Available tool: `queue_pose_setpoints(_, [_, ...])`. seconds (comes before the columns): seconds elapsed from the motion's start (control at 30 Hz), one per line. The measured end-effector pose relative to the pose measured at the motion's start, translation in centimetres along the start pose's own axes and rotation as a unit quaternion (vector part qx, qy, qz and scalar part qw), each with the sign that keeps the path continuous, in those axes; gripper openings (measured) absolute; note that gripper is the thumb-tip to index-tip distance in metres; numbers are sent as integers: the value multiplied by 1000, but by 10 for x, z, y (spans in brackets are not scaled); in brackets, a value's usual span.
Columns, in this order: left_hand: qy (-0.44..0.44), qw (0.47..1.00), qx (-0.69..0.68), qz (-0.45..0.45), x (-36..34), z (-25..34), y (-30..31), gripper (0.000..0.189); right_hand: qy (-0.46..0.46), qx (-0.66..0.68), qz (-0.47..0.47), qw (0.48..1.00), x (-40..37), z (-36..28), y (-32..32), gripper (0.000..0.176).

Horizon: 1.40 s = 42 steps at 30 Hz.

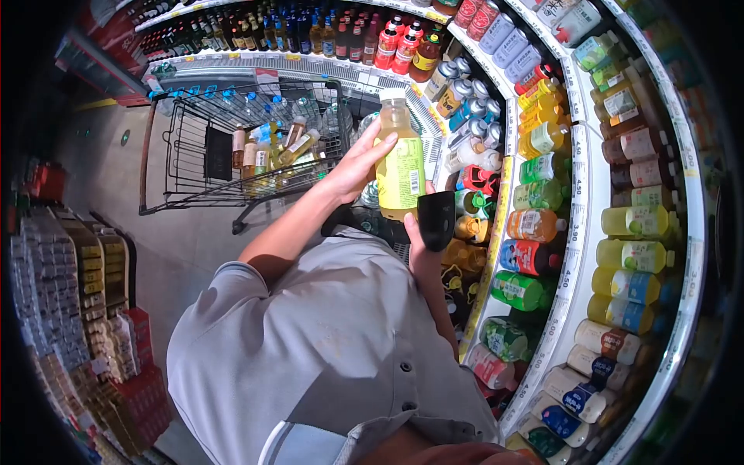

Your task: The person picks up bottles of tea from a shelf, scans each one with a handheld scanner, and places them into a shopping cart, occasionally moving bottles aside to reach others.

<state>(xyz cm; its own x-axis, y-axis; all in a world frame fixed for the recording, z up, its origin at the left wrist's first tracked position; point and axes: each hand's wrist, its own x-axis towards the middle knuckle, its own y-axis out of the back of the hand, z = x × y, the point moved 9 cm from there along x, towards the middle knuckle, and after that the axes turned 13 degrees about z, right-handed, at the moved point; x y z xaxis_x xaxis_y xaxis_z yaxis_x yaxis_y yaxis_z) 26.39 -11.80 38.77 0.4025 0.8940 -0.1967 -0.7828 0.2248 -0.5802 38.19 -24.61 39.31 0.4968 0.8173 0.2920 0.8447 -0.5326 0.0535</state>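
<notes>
A large bottle with a white cap, a yellow-green label and pale yellow liquid [401,167] stands nearly upright in front of my chest. My left hand [363,161] is closed around its upper left side. At the bottle's base is my right hand [418,236], its fingers mostly hidden behind a black rounded object [436,221]; a fingertip touches the lower part of the bottle. Whether the black object is held or worn cannot be told. Left of the bottle, a black wire shopping cart [186,147] holds several drink bottles [298,146] lying and leaning at its far end.
Curved refrigerated shelves [581,155] with rows of bottles run down the right side. Dark bottles [298,35] line the shelf at the back. Stacked boxed goods [85,310] stand at the lower left, beside the grey floor [174,240].
</notes>
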Motion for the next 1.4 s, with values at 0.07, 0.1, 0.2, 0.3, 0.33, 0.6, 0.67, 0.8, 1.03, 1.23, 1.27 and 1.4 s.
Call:
queue_pose_setpoints(0.07, [-25,999,23,8,2,3,2,59,1,14,-7,1000,-1,-5,0,58])
queue_pose_setpoints(0.1, [-31,999,16,5,3,5,3,58,24,-38,-44,998,-2,-7,-3,59])
queue_pose_setpoints(0.2, [-36,999,1,17,8,7,14,52,30,-77,-63,995,-8,-6,-11,57])
queue_pose_setpoints(0.3, [-51,996,63,31,9,16,29,46,41,-58,-38,997,-8,-10,-10,22])
queue_pose_setpoints(0.33, [-51,996,66,38,9,21,35,46,38,-53,-42,997,-9,-10,-11,22])
queue_pose_setpoints(0.6, [-39,966,251,39,25,45,88,45,69,-98,-151,981,-11,-5,-34,26])
queue_pose_setpoints(0.67, [-32,955,286,68,34,50,103,47,49,-100,-195,974,-7,5,-46,26])
queue_pose_setpoints(0.8, [-12,964,257,61,63,45,123,47,81,-94,-253,959,6,15,-65,28])
queue_pose_setpoints(1.03, [13,977,187,105,107,41,156,55,-73,-135,-136,979,37,46,-81,29])
queue_pose_setpoints(1.23, [69,965,132,216,137,27,182,41,-105,-137,-68,983,68,62,-98,36])
queue_pose_setpoints(1.27, [67,965,125,219,142,26,185,41,-110,-153,-63,980,72,66,-100,36])
queue_pose_setpoints(1.4, [91,950,127,270,151,22,212,41,-102,-175,-94,975,88,64,-123,29])
